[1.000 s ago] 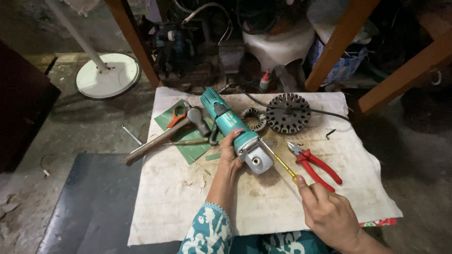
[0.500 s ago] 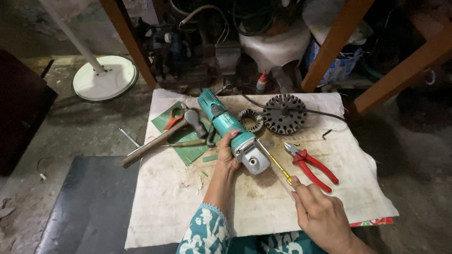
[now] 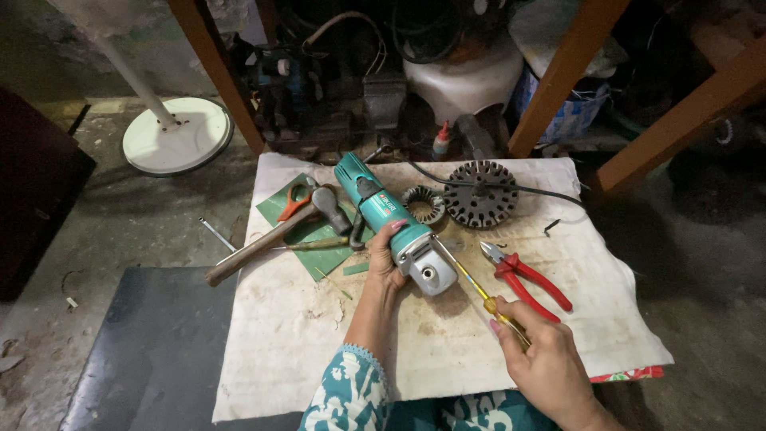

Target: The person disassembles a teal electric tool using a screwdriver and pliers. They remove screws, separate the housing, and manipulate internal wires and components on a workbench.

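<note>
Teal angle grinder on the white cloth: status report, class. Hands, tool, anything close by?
Left hand grips teal angle grinder. Right hand holds yellow-handled screwdriver, tip at grinder head. Red-handled pliers lie beside the shaft.

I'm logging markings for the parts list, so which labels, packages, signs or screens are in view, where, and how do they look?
Label: small red rectangle on the teal angle grinder body, above the left hand.
No packages, signs or screens can be made out.
</note>
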